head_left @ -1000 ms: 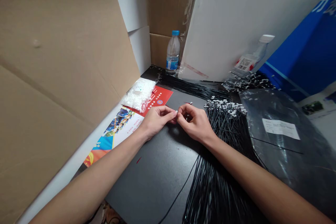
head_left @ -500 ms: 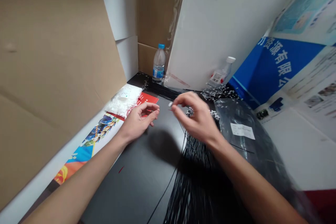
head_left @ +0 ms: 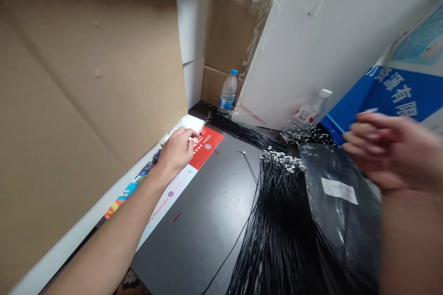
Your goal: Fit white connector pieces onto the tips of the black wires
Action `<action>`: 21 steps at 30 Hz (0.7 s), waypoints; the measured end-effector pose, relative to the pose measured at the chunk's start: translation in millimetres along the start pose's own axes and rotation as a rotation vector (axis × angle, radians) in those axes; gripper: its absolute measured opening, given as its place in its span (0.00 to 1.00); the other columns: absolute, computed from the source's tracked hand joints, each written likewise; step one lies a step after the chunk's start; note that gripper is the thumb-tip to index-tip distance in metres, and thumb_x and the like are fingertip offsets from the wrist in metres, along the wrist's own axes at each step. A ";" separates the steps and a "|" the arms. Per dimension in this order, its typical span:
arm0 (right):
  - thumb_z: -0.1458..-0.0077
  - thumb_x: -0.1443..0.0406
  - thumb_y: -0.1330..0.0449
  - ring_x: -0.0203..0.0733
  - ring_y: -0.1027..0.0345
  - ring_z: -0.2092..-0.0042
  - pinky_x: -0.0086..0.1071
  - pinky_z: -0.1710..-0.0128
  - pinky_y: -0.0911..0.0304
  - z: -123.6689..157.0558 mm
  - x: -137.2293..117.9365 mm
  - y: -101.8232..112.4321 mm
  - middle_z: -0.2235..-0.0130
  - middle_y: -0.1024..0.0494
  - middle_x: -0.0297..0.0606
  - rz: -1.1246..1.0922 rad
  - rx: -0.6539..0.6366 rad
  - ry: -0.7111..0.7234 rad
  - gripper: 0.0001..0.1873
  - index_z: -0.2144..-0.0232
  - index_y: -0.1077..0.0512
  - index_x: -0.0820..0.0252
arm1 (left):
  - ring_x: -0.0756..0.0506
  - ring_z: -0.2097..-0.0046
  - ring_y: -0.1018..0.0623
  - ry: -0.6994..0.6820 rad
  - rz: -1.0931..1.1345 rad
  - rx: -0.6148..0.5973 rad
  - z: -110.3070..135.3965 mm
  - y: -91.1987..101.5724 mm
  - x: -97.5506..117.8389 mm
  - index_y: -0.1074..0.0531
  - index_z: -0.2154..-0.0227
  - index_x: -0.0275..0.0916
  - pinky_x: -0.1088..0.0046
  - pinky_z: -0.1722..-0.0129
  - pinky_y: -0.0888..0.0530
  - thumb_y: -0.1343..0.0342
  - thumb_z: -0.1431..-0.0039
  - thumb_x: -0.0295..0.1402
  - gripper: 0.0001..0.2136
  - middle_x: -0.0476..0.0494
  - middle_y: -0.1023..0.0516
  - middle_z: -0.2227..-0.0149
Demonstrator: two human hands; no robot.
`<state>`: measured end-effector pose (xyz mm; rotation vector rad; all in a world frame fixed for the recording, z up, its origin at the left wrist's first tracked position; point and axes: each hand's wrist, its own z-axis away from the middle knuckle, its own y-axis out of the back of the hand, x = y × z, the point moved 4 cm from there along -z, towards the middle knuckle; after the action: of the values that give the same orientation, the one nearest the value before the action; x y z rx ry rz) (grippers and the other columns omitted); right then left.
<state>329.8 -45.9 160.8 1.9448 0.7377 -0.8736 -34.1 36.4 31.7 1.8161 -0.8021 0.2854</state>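
My left hand point(head_left: 177, 150) reaches left, its fingertips down on a clear bag of small white parts point(head_left: 189, 123) that lies on a red leaflet point(head_left: 208, 144). What the fingers pinch is hidden. My right hand point(head_left: 391, 152) is raised at the right, blurred, fingers loosely together, over a black plastic bag point(head_left: 337, 166). A pale streak shows at its fingertips; I cannot tell what it is. A thick bundle of thin black wires with white tips point(head_left: 277, 221) lies between the hands. One single wire point(head_left: 249, 166) lies apart on the black mat point(head_left: 207, 207).
A cardboard sheet point(head_left: 86, 78) walls the left side, and a white board point(head_left: 311, 46) stands at the back. A water bottle point(head_left: 228, 93) and a second bottle point(head_left: 311, 109) stand against them. More wires point(head_left: 242, 130) lie at the back. A blue poster point(head_left: 394, 94) stands far right.
My hands have parted. The left went left onto the bag of white parts. The right lifted and swung far to the right. The camera view has tilted upward.
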 end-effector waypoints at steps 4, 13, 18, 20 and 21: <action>0.47 0.63 0.43 0.31 0.48 0.81 0.33 0.79 0.51 -5.7 53.2 -64.1 0.80 0.38 0.35 0.230 -0.253 -0.498 0.15 0.83 0.40 0.58 | 0.45 0.63 0.27 0.072 -0.082 -0.029 0.4 2.5 -5.0 0.26 0.58 0.37 0.64 0.59 0.31 0.56 0.40 0.24 0.14 0.39 0.26 0.55; 0.52 0.66 0.42 0.38 0.39 0.76 0.34 0.70 0.44 -4.3 70.7 -68.7 0.77 0.26 0.44 0.837 -0.360 -0.391 0.10 0.82 0.26 0.62 | 0.40 0.54 0.28 0.018 -0.216 -0.065 0.1 -4.7 -2.5 0.27 0.57 0.38 0.63 0.58 0.31 0.53 0.38 0.28 0.11 0.39 0.26 0.57; 0.49 0.65 0.43 0.38 0.37 0.78 0.34 0.70 0.44 -4.0 73.4 -69.6 0.78 0.26 0.44 0.851 -0.424 -0.435 0.12 0.82 0.27 0.61 | 0.40 0.51 0.29 -0.065 -0.269 -0.137 2.5 -13.9 5.9 0.27 0.57 0.37 0.65 0.60 0.30 0.53 0.37 0.29 0.11 0.38 0.27 0.56; 0.47 0.63 0.43 0.39 0.36 0.77 0.34 0.70 0.43 -4.4 76.3 -68.9 0.79 0.26 0.44 0.850 -0.434 -0.453 0.14 0.81 0.27 0.61 | 0.39 0.50 0.30 -0.054 -0.295 -0.152 2.2 -14.2 6.0 0.27 0.57 0.37 0.65 0.61 0.30 0.54 0.37 0.28 0.12 0.38 0.27 0.56; 0.46 0.62 0.43 0.40 0.35 0.77 0.34 0.70 0.43 -4.6 77.3 -68.1 0.79 0.26 0.44 0.859 -0.438 -0.461 0.14 0.81 0.27 0.60 | 0.39 0.50 0.30 -0.038 -0.309 -0.157 1.8 -13.5 5.2 0.27 0.57 0.37 0.65 0.61 0.30 0.54 0.36 0.28 0.12 0.37 0.27 0.56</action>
<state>324.3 1.8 69.5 1.3718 -0.1878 -0.5159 -22.0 35.4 23.9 1.7699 -0.5429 -0.0120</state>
